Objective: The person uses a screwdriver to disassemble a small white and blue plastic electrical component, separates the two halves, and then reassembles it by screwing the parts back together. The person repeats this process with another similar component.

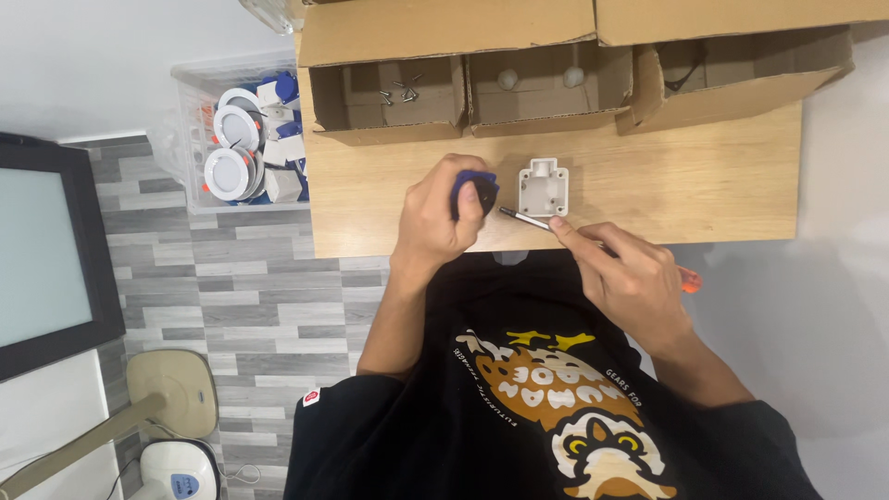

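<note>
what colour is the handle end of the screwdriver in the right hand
Orange: the slim metal-shafted screwdriver's handle end sticks out past the right hand, in the head view.

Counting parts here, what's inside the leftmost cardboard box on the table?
A few loose dark screws lie on the floor of the leftmost cardboard box. Its front wall hides the near part of the floor.

Blue part (474, 193) in left hand (443, 218); white housing (543, 186) beside it; orange-handled screwdriver (593, 243) in right hand (628, 282); tan counter (704, 176).

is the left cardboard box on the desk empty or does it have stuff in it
Not empty. The left cardboard box lies open toward the camera, and a few small dark screws lie on its inner floor; the rest of it looks bare.
</note>
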